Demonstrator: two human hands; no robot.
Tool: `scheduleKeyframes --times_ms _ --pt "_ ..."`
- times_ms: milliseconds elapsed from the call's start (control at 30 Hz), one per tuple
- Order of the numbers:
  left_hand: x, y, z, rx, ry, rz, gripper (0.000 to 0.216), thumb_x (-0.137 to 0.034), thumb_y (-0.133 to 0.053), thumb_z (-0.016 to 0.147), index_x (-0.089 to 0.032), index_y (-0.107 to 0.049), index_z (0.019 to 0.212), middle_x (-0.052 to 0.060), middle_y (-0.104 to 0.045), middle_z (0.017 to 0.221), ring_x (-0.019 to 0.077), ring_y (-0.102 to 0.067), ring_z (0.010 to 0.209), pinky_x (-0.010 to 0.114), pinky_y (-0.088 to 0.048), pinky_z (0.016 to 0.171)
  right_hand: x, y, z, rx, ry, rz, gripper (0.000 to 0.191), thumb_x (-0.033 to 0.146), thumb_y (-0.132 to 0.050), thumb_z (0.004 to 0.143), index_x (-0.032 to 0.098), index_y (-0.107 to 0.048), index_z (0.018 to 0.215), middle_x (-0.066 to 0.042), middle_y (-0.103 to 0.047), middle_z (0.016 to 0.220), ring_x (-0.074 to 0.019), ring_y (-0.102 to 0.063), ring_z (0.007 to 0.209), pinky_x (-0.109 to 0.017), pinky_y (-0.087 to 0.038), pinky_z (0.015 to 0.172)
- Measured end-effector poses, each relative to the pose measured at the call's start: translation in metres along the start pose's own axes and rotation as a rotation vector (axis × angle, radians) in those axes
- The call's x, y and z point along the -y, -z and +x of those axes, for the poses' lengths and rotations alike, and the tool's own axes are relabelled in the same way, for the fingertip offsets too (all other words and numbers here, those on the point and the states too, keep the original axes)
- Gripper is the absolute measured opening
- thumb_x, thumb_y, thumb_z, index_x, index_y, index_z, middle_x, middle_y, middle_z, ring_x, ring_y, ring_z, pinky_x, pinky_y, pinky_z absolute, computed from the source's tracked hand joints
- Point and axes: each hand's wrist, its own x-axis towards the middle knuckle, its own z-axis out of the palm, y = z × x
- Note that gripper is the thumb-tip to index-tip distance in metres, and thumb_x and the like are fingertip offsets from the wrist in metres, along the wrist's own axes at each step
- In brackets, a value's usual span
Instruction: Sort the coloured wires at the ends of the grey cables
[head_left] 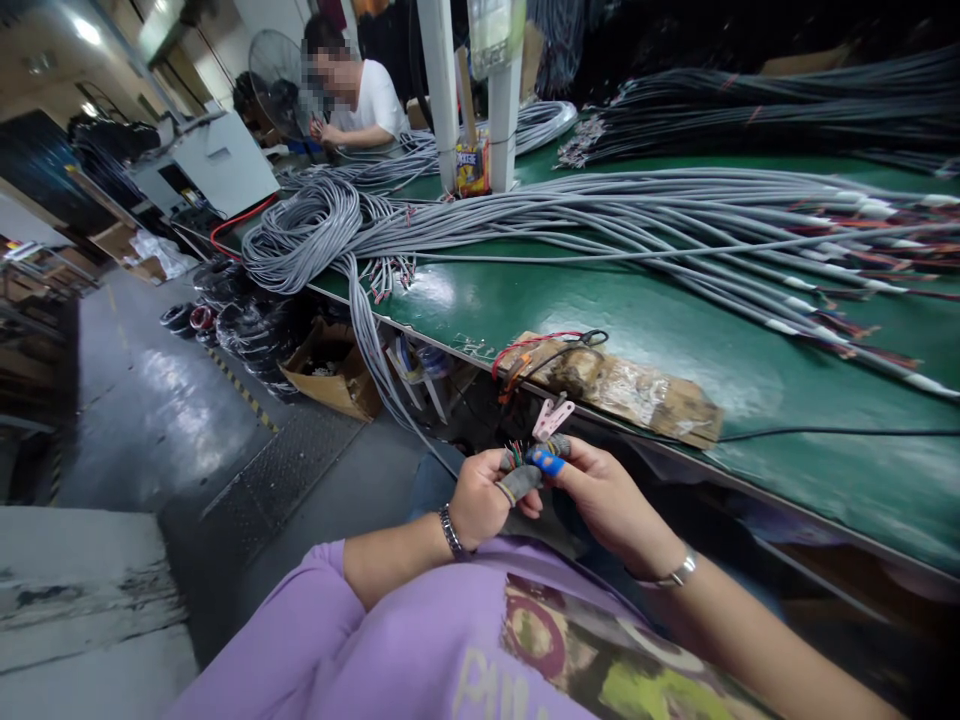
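Note:
My left hand [484, 500] is closed around the end of a grey cable [439, 452], which runs down to it from the bench. Short coloured wires [516, 455] stick up between its fingers, which wear grey finger covers. My right hand [611, 490] meets it in front of my body, its thumb wrapped in blue tape and pinched against a covered finger at the wires. The exact grip there is partly hidden by the fingers. Just above the fingertips, a pink clip [553, 418] stands at the bench edge near a taped cardboard piece [637, 395].
The green bench [480, 290] carries a coil of grey cables [307, 235] and a long bundle with stripped ends [847, 290]. Black cables [750, 110] lie farther back. Behind a white post [504, 120], another person [367, 105] works. A cardboard box [334, 370] stands below.

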Motion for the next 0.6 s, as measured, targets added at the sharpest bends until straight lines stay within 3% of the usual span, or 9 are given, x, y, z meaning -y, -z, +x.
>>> scheduleKeyframes --times_ms 267,433,600 --pt "0.003 0.002 0.000 -0.043 -0.050 -0.082 0.043 -0.054 -0.072 0.070 -0.013 -0.059 0.070 0.000 -0.060 0.053 0.0097 -0.053 0.042 0.022 -0.044 0.045 -0.014 0.011 0.006 -0.150 -0.094 0.318 0.030 0.048 -0.076 0.071 0.021 -0.065 0.065 0.001 -0.055 0.060 -0.0117 -0.048 0.056 -0.026 -0.046 0.057" --pt "-0.004 -0.004 0.003 -0.039 -0.051 -0.165 0.041 -0.051 -0.074 0.068 -0.012 -0.060 0.071 0.000 -0.059 0.052 0.0095 -0.052 0.041 0.022 -0.044 0.043 -0.008 0.020 0.022 -0.023 -0.218 0.457 0.048 0.068 -0.069 0.067 0.021 -0.071 0.077 -0.004 -0.067 0.075 -0.0155 -0.060 0.066 -0.027 -0.052 0.062" --pt "-0.013 -0.013 0.010 -0.074 -0.017 -0.241 0.044 -0.052 -0.077 0.061 -0.012 -0.059 0.068 -0.001 -0.056 0.046 0.0087 -0.048 0.037 0.022 -0.041 0.039 -0.001 0.014 0.036 0.013 -0.179 0.486 0.039 0.061 -0.069 0.073 0.022 -0.071 0.075 -0.002 -0.067 0.070 -0.0147 -0.059 0.064 -0.026 -0.052 0.062"
